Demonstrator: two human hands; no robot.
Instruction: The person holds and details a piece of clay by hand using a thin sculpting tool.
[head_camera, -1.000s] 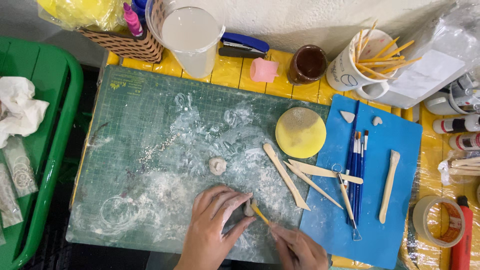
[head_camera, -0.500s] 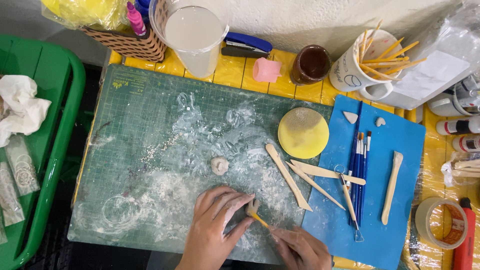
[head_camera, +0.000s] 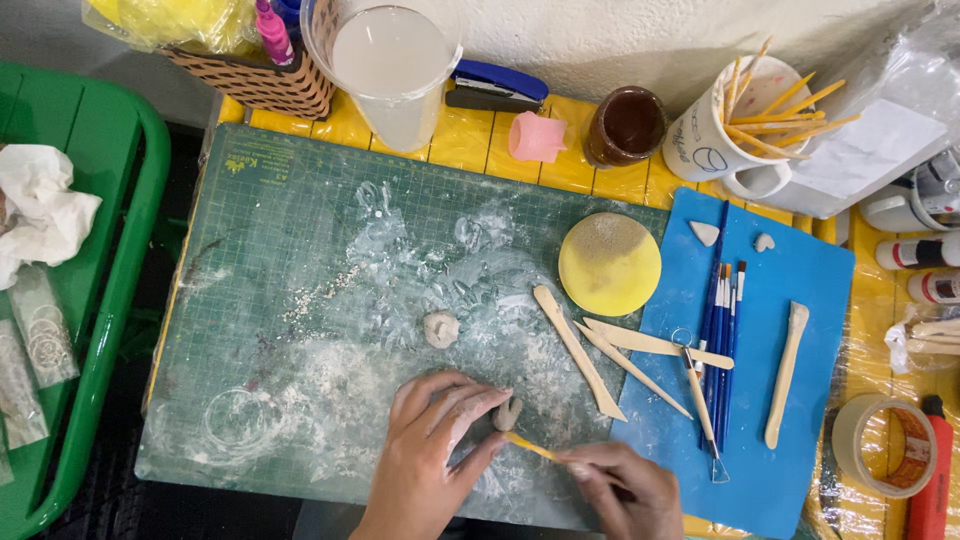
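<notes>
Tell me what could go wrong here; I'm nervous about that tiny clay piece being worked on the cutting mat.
The left hand steadies a small clay piece while the right hand presses a thin yellow stick against it; too much pressure might dent or split it. The stick's tip sits close to the left fingertips and could slip onto them. The loose clay lump nearby could get squashed by a shifting hand.

This is my little craft corner for clay modelling: a green cutting mat (head_camera: 300, 260) dusted with white powder fills the middle of the frame. At right, wooden sculpting tools (head_camera: 590, 350) and fine brushes (head_camera: 722, 330) lie on a blue sheet (head_camera: 800, 290). Along the top stand a water cup (head_camera: 393, 70), a mug of sticks (head_camera: 725, 130) and paint bottles (head_camera: 925, 250).
</notes>
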